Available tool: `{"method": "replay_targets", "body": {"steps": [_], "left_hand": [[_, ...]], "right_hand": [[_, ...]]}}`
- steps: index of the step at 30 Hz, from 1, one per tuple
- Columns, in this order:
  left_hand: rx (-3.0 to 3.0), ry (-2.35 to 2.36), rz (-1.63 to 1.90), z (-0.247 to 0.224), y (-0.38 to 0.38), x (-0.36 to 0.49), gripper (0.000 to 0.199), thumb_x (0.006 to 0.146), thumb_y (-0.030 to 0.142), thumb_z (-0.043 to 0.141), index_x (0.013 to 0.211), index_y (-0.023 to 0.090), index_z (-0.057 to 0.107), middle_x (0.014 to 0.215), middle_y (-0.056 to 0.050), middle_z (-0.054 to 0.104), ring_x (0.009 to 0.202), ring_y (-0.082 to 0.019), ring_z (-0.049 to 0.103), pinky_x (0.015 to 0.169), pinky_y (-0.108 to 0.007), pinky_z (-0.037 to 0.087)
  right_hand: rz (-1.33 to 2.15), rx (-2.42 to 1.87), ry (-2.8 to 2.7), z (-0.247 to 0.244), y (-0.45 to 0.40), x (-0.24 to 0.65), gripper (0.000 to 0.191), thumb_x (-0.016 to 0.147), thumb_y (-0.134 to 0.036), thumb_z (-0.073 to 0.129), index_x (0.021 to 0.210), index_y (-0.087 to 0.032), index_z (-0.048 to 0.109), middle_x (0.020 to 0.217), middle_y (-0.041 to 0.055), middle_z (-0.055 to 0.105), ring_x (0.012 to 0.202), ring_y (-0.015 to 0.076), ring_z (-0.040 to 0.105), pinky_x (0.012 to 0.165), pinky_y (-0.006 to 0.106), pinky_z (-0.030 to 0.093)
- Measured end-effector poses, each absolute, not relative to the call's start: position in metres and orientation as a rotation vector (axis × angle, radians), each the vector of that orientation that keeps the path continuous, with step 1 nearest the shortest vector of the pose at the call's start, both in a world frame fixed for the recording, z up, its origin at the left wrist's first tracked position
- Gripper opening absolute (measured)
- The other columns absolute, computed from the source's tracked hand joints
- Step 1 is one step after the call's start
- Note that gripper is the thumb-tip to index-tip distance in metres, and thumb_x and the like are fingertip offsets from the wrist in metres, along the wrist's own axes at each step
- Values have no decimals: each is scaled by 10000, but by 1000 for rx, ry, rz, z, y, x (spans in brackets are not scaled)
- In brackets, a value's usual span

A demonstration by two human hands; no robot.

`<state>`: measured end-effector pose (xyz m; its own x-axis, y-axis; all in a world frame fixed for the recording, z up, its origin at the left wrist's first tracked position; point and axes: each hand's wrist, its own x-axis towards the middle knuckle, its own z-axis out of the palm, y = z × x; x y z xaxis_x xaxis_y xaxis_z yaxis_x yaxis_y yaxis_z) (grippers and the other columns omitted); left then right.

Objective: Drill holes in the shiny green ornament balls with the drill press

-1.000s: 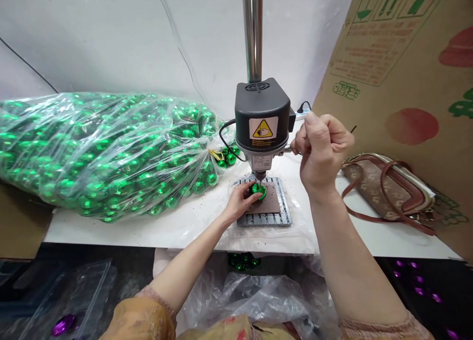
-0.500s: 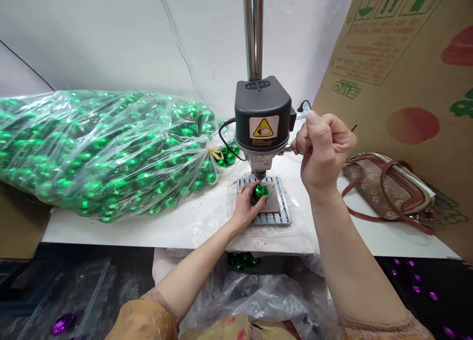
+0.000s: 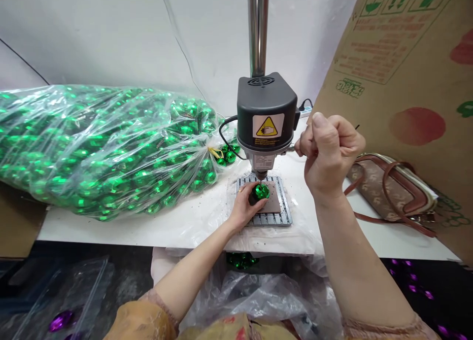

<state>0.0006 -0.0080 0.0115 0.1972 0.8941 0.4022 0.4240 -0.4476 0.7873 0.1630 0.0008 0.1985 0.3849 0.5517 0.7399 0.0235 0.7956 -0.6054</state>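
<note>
My left hand (image 3: 245, 206) grips a shiny green faceted ball (image 3: 262, 191) between thumb and fingers. The ball rests on a flat brown board on the slotted metal base (image 3: 283, 217) of a small drill press (image 3: 266, 116). Directly above the ball is the drill chuck (image 3: 260, 174); whether the bit touches the ball I cannot tell. My right hand (image 3: 328, 153) is closed in a fist round the feed lever (image 3: 291, 148) at the right side of the drill head. Most of that lever is hidden by the fingers.
A large clear bag of green balls (image 3: 111, 153) lies along the left of the white table (image 3: 155, 234). To the right are a brown handbag (image 3: 395, 187) and a cardboard box (image 3: 399, 84). Plastic sheeting (image 3: 266, 295) hangs below the front edge. Dark shavings dot the base.
The view has shifted slightly. My left hand still holds the green ball under the chuck, and my right hand keeps its grip on the lever with little visible movement.
</note>
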Motion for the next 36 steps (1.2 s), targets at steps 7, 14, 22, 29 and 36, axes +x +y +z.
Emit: {"method": "replay_targets", "body": {"steps": [7, 14, 22, 29, 36], "left_hand": [[1930, 1223, 1194, 12, -9, 1, 489, 827, 304, 771, 1279, 226, 604, 1258, -107, 664, 1205, -272, 623, 1057, -465, 495], [1919, 1223, 1186, 11, -9, 1, 494, 838, 317, 761, 1293, 218, 595, 1260, -113, 656, 1201, -268, 620, 1059, -461, 490], [1900, 1223, 1183, 11, -9, 1, 489, 842, 323, 754, 1292, 223, 593, 1276, -111, 643, 1219, -266, 609, 1080, -466, 484], [1894, 1223, 1189, 11, -10, 1, 488, 842, 333, 757, 1290, 223, 599, 1259, -110, 651, 1207, -270, 615, 1072, -472, 490], [1909, 1203, 1186, 10, -10, 0, 496, 849, 336, 758, 1304, 231, 591, 1277, -109, 643, 1220, -267, 607, 1075, -466, 480]], "right_hand": [[338, -498, -1098, 183, -7, 159, 513, 892, -349, 634, 557, -211, 272, 447, -77, 246, 394, 53, 263, 415, 270, 270], [308, -327, -1109, 170, -7, 158, 493, 882, -224, 616, 558, -185, 246, 457, -75, 237, 403, 33, 270, 420, 237, 253], [241, -336, -1107, 160, -3, 160, 506, 844, -266, 648, 535, -189, 255, 442, -70, 228, 390, 39, 249, 419, 255, 234], [180, -258, -1196, 149, -2, 163, 488, 845, -194, 613, 549, -171, 225, 464, -66, 243, 412, 30, 227, 444, 254, 218], [157, -236, -1199, 147, -2, 162, 453, 837, -166, 586, 550, -175, 236, 476, -67, 248, 420, 38, 244, 447, 257, 248]]}}
